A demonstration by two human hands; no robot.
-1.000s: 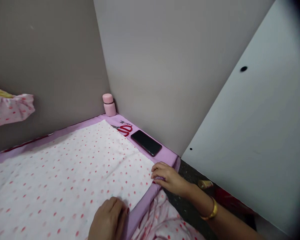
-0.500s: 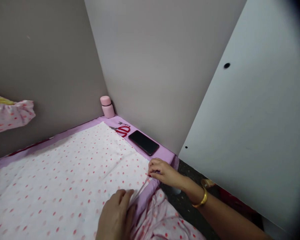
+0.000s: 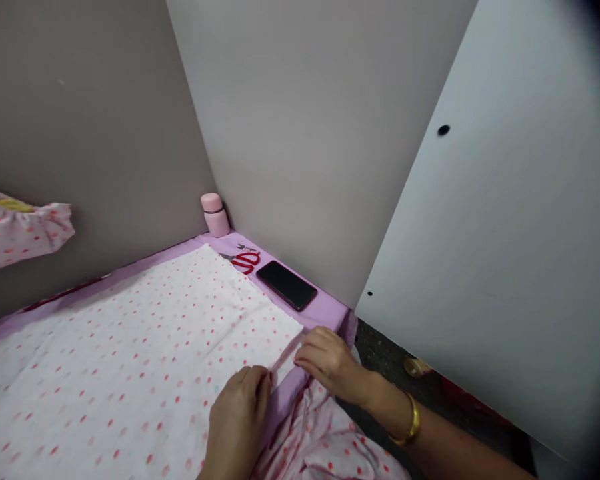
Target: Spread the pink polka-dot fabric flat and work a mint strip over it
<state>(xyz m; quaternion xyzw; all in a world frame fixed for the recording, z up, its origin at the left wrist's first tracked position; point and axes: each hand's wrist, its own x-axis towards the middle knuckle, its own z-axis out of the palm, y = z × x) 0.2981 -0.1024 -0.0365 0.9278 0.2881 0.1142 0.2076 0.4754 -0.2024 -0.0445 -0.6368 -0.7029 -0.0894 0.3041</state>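
White fabric with red dots [image 3: 145, 353] lies spread over the lilac-covered table. Along its near right edge, my left hand [image 3: 240, 410] is closed, thumb and fingers pinching the fabric. Close to the corner, my right hand [image 3: 333, 365] also pinches the edge between thumb and fingers. Between both hands a narrow strip of the edge runs taut, turned over in part. The exact fold under the fingertips is hidden. Below the table edge hangs more pink dotted cloth [image 3: 340, 443], near the lap.
Beyond the fabric lie a black phone [image 3: 287, 285], red-handled scissors [image 3: 247, 262] and a small metal tool [image 3: 245, 247]. A pink flask [image 3: 215, 215] stands in the corner between grey partitions. A dotted cloth pouch [image 3: 25, 230] hangs at left. A white panel [image 3: 500, 233] rises at right.
My right hand has shifted slightly down and toward me, and the fabric corner shows above it. My left hand's fingers have drawn closer together on the edge.
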